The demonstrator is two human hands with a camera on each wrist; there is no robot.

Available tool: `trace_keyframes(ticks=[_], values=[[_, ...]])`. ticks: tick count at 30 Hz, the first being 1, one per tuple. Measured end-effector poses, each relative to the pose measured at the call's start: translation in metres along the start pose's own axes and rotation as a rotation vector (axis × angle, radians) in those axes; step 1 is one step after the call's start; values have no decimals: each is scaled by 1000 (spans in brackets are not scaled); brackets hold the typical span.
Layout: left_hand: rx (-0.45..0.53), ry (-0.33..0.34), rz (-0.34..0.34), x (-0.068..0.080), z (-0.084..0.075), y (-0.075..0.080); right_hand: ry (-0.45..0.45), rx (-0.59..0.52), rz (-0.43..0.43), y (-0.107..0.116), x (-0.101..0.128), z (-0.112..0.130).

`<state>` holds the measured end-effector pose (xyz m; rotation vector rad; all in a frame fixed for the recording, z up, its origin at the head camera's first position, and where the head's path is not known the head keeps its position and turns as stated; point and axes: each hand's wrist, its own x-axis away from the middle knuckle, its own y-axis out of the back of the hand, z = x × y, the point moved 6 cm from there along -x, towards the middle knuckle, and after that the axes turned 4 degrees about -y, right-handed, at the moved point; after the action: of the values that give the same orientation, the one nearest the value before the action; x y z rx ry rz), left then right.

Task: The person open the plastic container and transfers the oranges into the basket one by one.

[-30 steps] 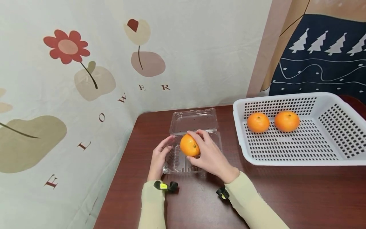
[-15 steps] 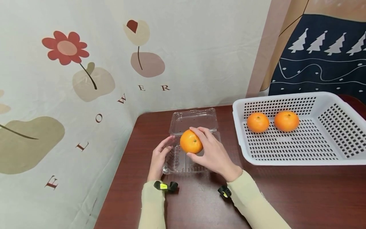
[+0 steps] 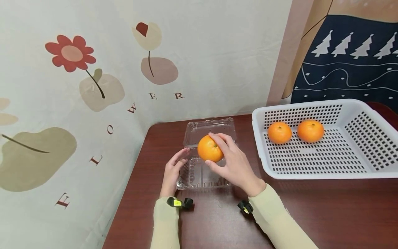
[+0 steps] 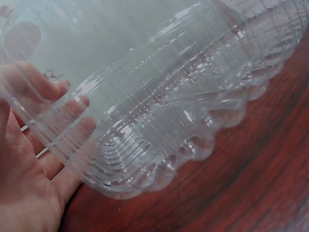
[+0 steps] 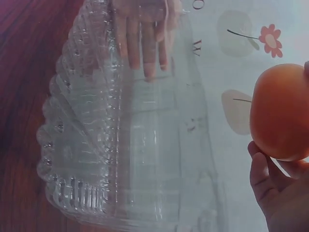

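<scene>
My right hand (image 3: 237, 164) grips a mandarin orange (image 3: 209, 149) between thumb and fingers, above the clear plastic clamshell box (image 3: 199, 178). The box's lid (image 3: 209, 128) is folded back toward the wall, and its base has no fruit in it. In the right wrist view the mandarin orange (image 5: 280, 111) shows at the right, apart from the box's ribbed wall (image 5: 63, 140). My left hand (image 3: 172, 173) rests along the box's left side with its fingers extended. Through the plastic, the left wrist view shows these fingers (image 4: 72, 108) against the side wall.
To the right stands a white slotted basket (image 3: 261, 152) with two more mandarin oranges, one on the left (image 3: 279, 132) and another beside it (image 3: 310, 131). Beneath everything is a dark red-brown table (image 3: 214, 221). A cloth with printed flowers (image 3: 217, 69) hangs behind it.
My right hand has lifted the mandarin orange up and slightly to the right, away from the box's base. My left hand has stayed at the box's side.
</scene>
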<state>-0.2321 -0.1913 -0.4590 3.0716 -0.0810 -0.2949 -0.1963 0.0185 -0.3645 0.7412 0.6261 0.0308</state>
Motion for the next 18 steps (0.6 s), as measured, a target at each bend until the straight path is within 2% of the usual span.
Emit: trace_keyframes(ticks=[6,18], values=[[9,-9,2,0,0,0,14,-19,-9,6,-1,1],[7,-3,4,0,0,1,37,28,-26,19,-2,8]])
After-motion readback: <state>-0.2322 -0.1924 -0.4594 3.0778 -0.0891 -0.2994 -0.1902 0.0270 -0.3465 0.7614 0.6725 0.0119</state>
